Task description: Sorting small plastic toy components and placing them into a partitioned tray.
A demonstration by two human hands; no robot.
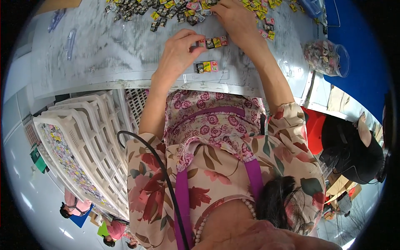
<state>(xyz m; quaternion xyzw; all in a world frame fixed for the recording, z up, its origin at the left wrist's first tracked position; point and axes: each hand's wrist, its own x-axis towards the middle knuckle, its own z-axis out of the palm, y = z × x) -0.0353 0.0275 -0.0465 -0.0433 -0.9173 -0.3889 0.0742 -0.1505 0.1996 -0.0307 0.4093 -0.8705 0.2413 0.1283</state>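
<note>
My left hand (177, 54) pinches the left end of a short row of small block-shaped pieces (216, 42) in pink, black and yellow, with thumb and forefinger at the pink end piece. Nearer to me on the table lies a second short row (206, 66) of black, yellow and pink pieces. Beyond both, my right hand (236, 21) reaches to the edge of a loose pile of such pieces (166, 10). Its fingers are bent together, and what is between them is hidden.
A clear plastic jar (327, 58) of small pieces lies on its side at the table's right. Clear plastic strips (71, 43) lie at the left. Stacked white crates (83, 137), one holding many colourful pieces, stand left below the grey table (104, 66). Other people (354, 146) sit nearby.
</note>
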